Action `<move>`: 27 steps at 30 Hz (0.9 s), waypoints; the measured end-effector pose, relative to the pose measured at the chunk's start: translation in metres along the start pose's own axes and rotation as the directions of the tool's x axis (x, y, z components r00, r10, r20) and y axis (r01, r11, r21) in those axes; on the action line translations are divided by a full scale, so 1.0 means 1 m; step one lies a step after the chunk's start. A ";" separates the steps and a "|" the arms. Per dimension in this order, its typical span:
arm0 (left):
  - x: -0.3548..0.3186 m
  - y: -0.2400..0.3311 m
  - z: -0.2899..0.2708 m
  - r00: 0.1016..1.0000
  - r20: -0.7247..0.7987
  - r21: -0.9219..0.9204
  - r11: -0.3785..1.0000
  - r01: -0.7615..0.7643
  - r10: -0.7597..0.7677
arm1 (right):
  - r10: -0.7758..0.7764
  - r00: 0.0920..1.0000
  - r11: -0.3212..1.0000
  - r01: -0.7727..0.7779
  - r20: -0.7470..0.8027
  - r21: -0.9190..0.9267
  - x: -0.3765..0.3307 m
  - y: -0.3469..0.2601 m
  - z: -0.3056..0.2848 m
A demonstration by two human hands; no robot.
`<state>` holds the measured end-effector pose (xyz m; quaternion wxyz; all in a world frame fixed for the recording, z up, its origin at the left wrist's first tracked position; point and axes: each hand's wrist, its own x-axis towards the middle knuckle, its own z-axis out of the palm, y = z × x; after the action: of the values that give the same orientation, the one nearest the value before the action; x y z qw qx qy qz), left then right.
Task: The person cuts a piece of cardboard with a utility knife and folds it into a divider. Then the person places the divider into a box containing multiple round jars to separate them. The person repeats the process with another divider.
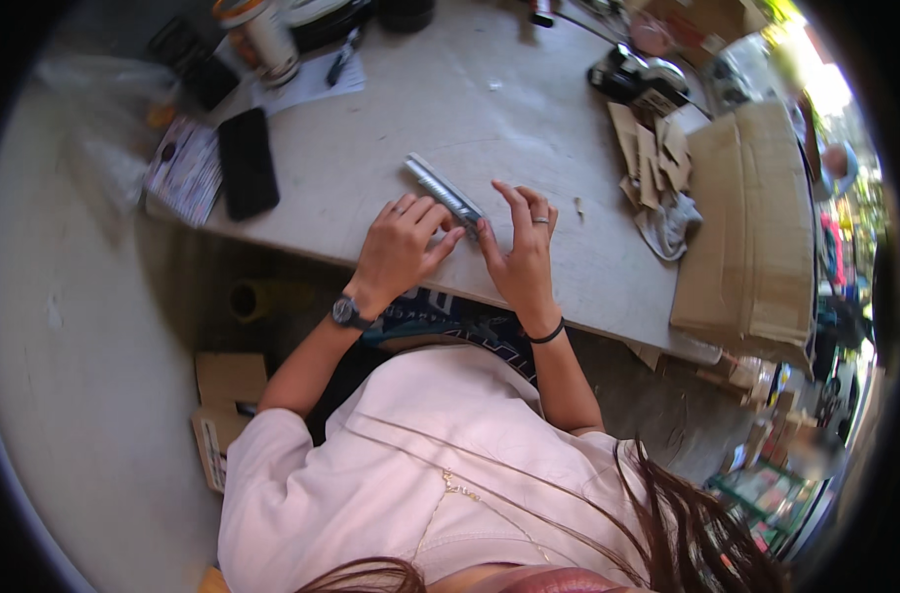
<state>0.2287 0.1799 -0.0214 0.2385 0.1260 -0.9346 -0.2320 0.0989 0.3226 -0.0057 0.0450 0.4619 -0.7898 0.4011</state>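
A slim silver-grey bar-shaped thing (440,188) lies aslant near the table's front edge, its far end pointing left; its exact kind I cannot make out. Over its near part my left hand (396,242) is closed, the fingers curled and the fingertips against its side. My right hand (521,252) is at the bar's near end, with the thumb touching it. The right fingers are apart and raised off the bar. Part of the near end is hidden by my fingers.
A black phone (247,163) and a printed stack (185,168) lie at the left edge of the table (371,128). A white-and-orange canister (259,44) stands behind. On the right are torn cardboard pieces (653,153) and a large cardboard box (741,227).
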 end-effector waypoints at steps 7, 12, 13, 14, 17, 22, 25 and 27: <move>0.021 0.035 0.018 0.996 0.079 0.065 0.997 -0.034 0.029 | 0.166 0.972 0.985 -0.172 -0.166 -0.024 0.001 0.043 -0.080; 0.054 0.057 0.035 0.979 0.188 -0.081 0.992 0.092 -0.076 | 0.219 0.921 0.918 -0.306 -0.323 -0.251 0.050 0.109 -0.134; 0.063 0.063 0.039 0.978 0.190 -0.019 0.996 0.088 -0.083 | 0.244 0.904 0.870 -0.364 -0.350 -0.332 0.066 0.128 -0.142; 0.072 0.072 0.038 0.978 0.191 0.040 0.996 0.079 -0.085 | 0.266 0.885 0.809 -0.421 -0.383 -0.410 0.080 0.148 -0.150; 0.108 0.100 0.044 0.976 0.214 0.046 0.998 0.036 -0.045 | 0.621 0.686 0.496 -0.719 -0.380 -0.487 0.138 0.196 -0.173; 0.198 0.143 0.068 0.939 0.336 -0.257 0.953 0.160 -0.067 | 0.776 0.538 0.356 -0.804 -0.328 -0.476 0.167 0.283 -0.154; 0.242 0.134 0.128 0.918 0.293 -0.336 0.870 0.360 -0.267 | 0.754 0.588 0.456 -0.789 -0.292 -0.410 0.180 0.265 -0.146; 0.258 0.123 0.185 0.930 0.175 -0.184 0.918 0.352 -0.322 | 0.774 0.529 0.466 -0.848 -0.347 -0.254 0.179 0.250 -0.159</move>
<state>-0.1007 0.2657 -0.0051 0.1404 0.2425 -0.8831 -0.3763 -0.2417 0.3689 0.0330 0.0121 -0.0289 -0.9686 0.2467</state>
